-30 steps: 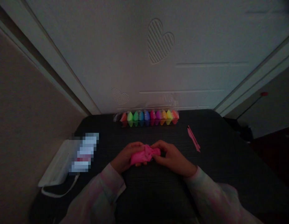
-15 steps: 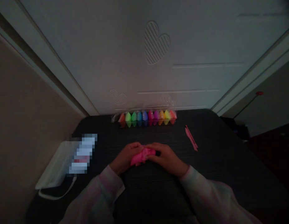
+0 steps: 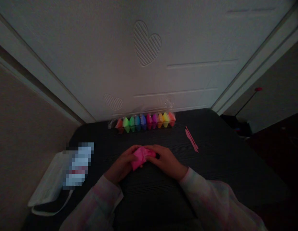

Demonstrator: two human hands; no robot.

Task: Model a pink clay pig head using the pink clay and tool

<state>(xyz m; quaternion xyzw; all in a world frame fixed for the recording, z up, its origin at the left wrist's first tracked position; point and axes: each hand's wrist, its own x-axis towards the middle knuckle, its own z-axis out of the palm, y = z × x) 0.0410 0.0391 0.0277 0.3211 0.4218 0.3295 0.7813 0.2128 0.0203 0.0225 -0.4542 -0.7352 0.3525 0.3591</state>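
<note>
Apparently a room at home, dark table [image 3: 223, 166], white panel [image 3: 91, 64] with embossed hearts [image 3: 147, 43], plain side wall [image 3: 14, 128]

Pink pkt [image 3: 138, 158]: creased, looks like thin plas. Clear wrap [image 3: 169, 103]: crinkly, glossy plas. Pink tools [image 3: 191, 140]: smooth plas., approx. matt. Desk [image 3: 151, 192]: matt, fine wood-type grain. Sleeves [image 3: 211, 195]: soft matt cloth. White panel [image 3: 187, 38]: matt, smooth w/ ribbed hearts [image 3: 147, 45].

A bright, creased pink bundle [image 3: 139, 158] is lying aslant between the left hand [image 3: 125, 159] and right hand [image 3: 167, 160], which are holding it. Its broader, flatter end is showing leftward, a corner pointing nearer; its crumpled end is sitting under the right fingertips [image 3: 151, 158]. It is staying clear of the desk's [image 3: 216, 160] far edge, dim light making contact with the surface hard to tell.
</note>
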